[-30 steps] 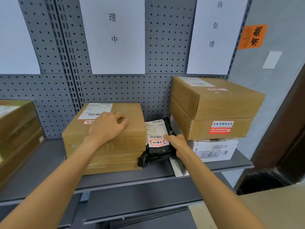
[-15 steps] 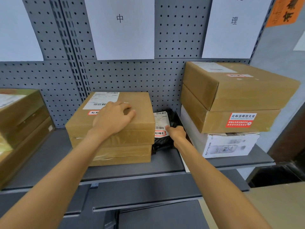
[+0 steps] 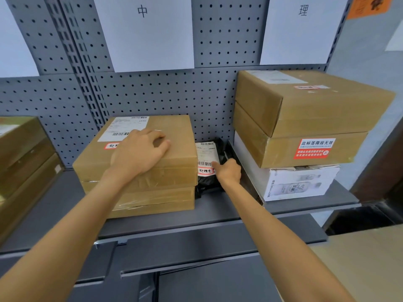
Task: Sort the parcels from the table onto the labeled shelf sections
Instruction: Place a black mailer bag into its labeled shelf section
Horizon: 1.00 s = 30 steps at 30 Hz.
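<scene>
Bag between the hands looks soft and light, right hand pinching its edge, left hand flat on box.

Black parcel mostly hidden between the stacked brown boxes and white box; right hand fingertips concealed against it; left-edge box cut off; label print too small

Parcel depot; labelled pegboard shelf; stacked cartons

The grey shelf carries stacked brown boxes, a black parcel and a white box.
</scene>
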Each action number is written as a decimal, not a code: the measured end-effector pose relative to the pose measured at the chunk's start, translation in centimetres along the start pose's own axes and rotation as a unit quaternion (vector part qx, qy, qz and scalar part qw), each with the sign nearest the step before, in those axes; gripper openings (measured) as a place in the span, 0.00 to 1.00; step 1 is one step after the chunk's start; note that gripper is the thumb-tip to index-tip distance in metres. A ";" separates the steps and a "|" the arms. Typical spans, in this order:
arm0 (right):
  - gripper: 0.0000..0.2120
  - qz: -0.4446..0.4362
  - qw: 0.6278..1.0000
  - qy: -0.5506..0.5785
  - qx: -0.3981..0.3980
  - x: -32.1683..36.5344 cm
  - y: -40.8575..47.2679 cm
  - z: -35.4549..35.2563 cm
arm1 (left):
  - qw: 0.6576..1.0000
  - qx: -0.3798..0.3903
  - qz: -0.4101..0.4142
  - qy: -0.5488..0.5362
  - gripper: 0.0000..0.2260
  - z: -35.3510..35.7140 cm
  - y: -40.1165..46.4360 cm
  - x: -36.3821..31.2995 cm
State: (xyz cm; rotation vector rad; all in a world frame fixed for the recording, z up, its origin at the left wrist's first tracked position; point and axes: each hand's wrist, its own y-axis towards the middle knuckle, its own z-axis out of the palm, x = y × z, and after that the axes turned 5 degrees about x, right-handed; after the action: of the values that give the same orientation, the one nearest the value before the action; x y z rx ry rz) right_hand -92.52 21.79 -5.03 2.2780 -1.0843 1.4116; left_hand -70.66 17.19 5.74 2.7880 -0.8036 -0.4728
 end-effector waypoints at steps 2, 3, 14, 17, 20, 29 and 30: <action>0.18 0.001 1.000 -0.020 -0.010 0.0 -0.2 0.1 | 1.000 0.000 0.000 0.002 0.21 0.0 0.0 0.0; 0.18 0.002 1.000 -0.026 -0.013 0.0 -0.3 0.2 | 1.000 0.001 -0.001 0.004 0.21 0.0 0.0 0.0; 0.20 -0.041 0.990 -0.128 -0.048 -0.1 -0.8 0.7 | 1.000 -0.004 -0.014 0.000 0.21 0.2 0.2 0.1; 0.21 -0.043 0.991 -0.121 -0.042 -0.1 -0.8 0.6 | 1.000 -0.009 -0.014 0.000 0.21 0.3 0.2 0.2; 0.23 -0.042 0.993 -0.104 -0.024 0.0 -0.8 0.1 | 1.000 -0.003 -0.013 0.002 0.22 0.2 0.3 0.3; 0.25 -0.112 0.987 -0.112 0.032 1.5 -2.2 -2.5 | 1.000 0.023 -0.005 0.016 0.21 -0.3 0.2 0.0; 0.24 -0.115 0.985 -0.120 0.040 1.6 -2.4 -3.0 | 0.999 0.028 -0.004 0.019 0.21 -0.4 0.2 -0.1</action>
State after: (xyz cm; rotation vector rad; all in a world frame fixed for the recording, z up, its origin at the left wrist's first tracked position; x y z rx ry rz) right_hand -92.40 24.33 -1.76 2.5852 -0.8038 1.1325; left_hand -70.68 17.13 6.22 2.8430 -0.8106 -0.4043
